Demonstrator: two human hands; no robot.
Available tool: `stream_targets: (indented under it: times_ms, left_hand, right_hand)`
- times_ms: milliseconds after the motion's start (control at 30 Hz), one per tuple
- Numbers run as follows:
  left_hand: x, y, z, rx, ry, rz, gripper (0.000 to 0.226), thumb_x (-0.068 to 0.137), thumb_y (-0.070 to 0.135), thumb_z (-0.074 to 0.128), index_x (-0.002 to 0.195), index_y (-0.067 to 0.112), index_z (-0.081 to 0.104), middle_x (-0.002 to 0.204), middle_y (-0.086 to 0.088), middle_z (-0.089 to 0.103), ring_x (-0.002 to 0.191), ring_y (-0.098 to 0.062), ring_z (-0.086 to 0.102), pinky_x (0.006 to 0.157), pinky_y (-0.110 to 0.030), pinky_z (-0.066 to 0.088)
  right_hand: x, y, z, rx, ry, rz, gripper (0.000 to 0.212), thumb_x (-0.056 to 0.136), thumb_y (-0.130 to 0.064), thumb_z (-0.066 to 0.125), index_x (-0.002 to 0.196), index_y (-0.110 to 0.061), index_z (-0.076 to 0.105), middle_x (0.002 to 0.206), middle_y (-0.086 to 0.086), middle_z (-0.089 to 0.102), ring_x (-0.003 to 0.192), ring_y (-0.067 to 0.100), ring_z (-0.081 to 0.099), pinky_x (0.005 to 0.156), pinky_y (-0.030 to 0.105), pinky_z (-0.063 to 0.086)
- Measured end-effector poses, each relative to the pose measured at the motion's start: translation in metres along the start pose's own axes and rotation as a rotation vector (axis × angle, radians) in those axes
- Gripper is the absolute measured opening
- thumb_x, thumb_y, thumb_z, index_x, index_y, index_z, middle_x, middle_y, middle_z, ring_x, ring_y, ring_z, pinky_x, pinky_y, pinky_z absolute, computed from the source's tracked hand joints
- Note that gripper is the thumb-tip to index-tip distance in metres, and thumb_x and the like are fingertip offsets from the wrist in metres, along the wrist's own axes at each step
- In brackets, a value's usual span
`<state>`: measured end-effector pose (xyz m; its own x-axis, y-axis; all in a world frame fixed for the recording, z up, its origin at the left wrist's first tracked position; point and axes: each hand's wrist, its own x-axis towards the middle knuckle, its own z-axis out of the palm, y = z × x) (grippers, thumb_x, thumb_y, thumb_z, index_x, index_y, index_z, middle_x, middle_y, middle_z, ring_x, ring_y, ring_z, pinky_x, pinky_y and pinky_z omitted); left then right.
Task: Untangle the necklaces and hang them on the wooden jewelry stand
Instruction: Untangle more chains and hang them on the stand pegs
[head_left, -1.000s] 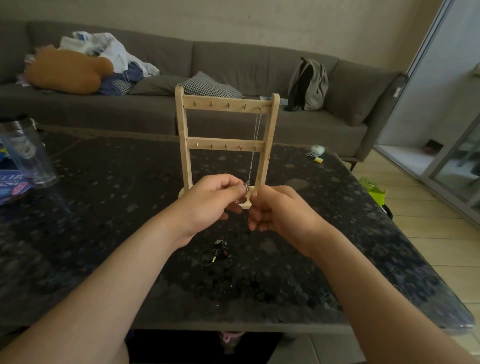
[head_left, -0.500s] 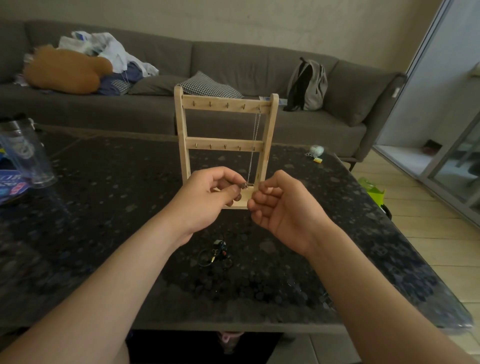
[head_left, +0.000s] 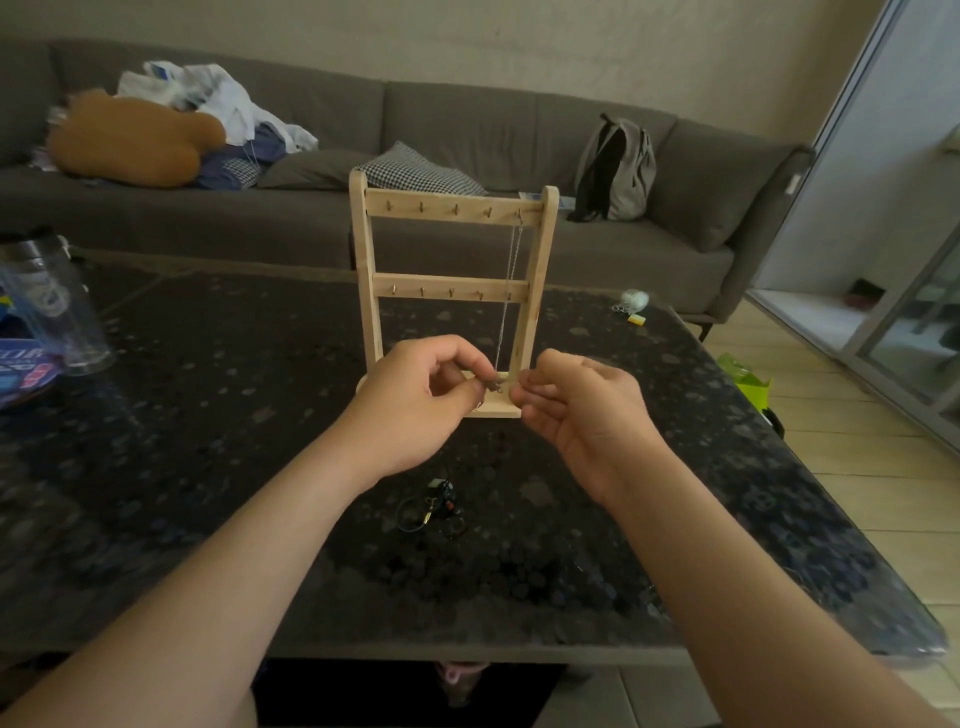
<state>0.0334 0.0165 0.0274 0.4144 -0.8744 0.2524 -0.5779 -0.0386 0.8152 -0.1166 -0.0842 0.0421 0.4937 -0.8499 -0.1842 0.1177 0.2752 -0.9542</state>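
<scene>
Right hand (head_left: 587, 415) — palm now up

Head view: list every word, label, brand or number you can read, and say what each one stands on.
No text here is legible.
On the blue packaging at the table's left edge: white lettering, too blurred to read.
On the clear tumbler: white print, too blurred to read.
On the white tag on the sofa arm: too small to read.
On the wooden jewelry stand and the silver necklace hung on it: no text visible.
</scene>
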Motion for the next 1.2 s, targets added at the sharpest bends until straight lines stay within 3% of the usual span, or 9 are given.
stream_targets:
  times_ms: [133,267,400,633,767,867,1000,1100,1200]
  left_hand:
    - [0.001,-0.002,0.0,0.037,0.044,0.03,0.018,0.104,0.019,0.07,0.105,0.037,0.073,0.086,0.005,0.073,0.086,-0.011,0.07,0.082,-0.028,0.055]
    - [0.001,-0.001,0.002,0.067,0.057,0.053,0.02,0.104,0.018,0.071,0.106,0.038,0.073,0.084,0.006,0.072,0.085,-0.009,0.069,0.079,-0.022,0.052]
    - [0.002,0.0,0.004,0.077,0.078,0.039,0.017,0.104,0.018,0.071,0.107,0.035,0.073,0.085,0.007,0.072,0.084,-0.007,0.069,0.075,-0.019,0.05]
    - [0.002,0.0,0.004,0.092,0.07,0.024,0.016,0.102,0.019,0.073,0.109,0.033,0.075,0.083,0.008,0.073,0.081,-0.006,0.07,0.074,-0.018,0.049]
    - [0.001,0.002,0.006,0.152,0.083,0.009,0.017,0.103,0.019,0.073,0.112,0.033,0.075,0.08,0.011,0.072,0.082,-0.005,0.07,0.074,-0.008,0.043]
    - [0.0,0.004,0.008,0.171,0.082,0.016,0.016,0.102,0.02,0.074,0.113,0.032,0.076,0.077,0.011,0.072,0.082,-0.004,0.07,0.075,-0.008,0.041]
    - [0.0,0.007,0.009,0.184,0.071,0.025,0.017,0.102,0.02,0.074,0.115,0.031,0.077,0.076,0.012,0.072,0.081,-0.004,0.07,0.074,-0.007,0.041]
    - [-0.001,0.006,0.008,0.215,0.062,0.025,0.022,0.103,0.02,0.072,0.121,0.032,0.078,0.073,0.016,0.069,0.078,0.002,0.068,0.071,-0.006,0.041]
    - [-0.003,0.005,0.008,0.237,0.019,0.02,0.026,0.106,0.018,0.067,0.125,0.033,0.076,0.072,0.016,0.068,0.077,0.006,0.066,0.062,-0.004,0.044]
  right_hand:
    - [0.002,-0.002,0.0,0.177,-0.118,0.096,0.012,0.094,-0.001,0.054,0.101,-0.001,0.064,0.083,0.01,0.064,0.065,0.014,0.062,0.062,0.027,0.051]
    - [0.001,-0.001,0.002,0.35,-0.159,0.148,0.015,0.093,-0.001,0.045,0.089,-0.011,0.055,0.074,0.004,0.057,0.066,0.014,0.05,0.063,0.027,0.04]
    - [0.001,0.0,0.004,0.417,-0.125,0.135,0.016,0.097,-0.004,0.05,0.088,-0.011,0.061,0.076,0.004,0.064,0.078,0.019,0.063,0.073,0.03,0.048]
    - [0.0,0.001,0.006,0.373,0.07,0.113,0.009,0.096,-0.002,0.059,0.102,-0.002,0.066,0.085,0.011,0.072,0.086,0.02,0.073,0.076,0.029,0.058]
    - [0.002,0.001,0.008,0.339,0.174,0.118,0.023,0.094,0.001,0.063,0.116,-0.005,0.061,0.097,0.017,0.076,0.093,0.024,0.078,0.085,0.033,0.065]
    - [0.001,0.002,0.01,0.351,0.197,0.104,0.033,0.096,0.003,0.064,0.129,0.0,0.062,0.102,0.021,0.078,0.087,0.023,0.081,0.071,0.028,0.065]
    - [0.002,0.002,0.01,0.448,0.143,0.091,0.053,0.098,0.007,0.059,0.148,-0.008,0.049,0.113,0.025,0.075,0.07,0.018,0.08,0.06,0.023,0.061]
    - [0.001,0.001,0.007,0.361,0.087,0.115,0.038,0.097,0.004,0.057,0.135,-0.001,0.058,0.113,0.023,0.071,0.055,0.01,0.066,0.05,0.018,0.05]
    - [0.002,0.0,0.002,0.267,0.002,0.161,0.022,0.099,-0.001,0.057,0.119,0.004,0.065,0.097,0.016,0.065,0.052,0.006,0.053,0.045,0.017,0.036]
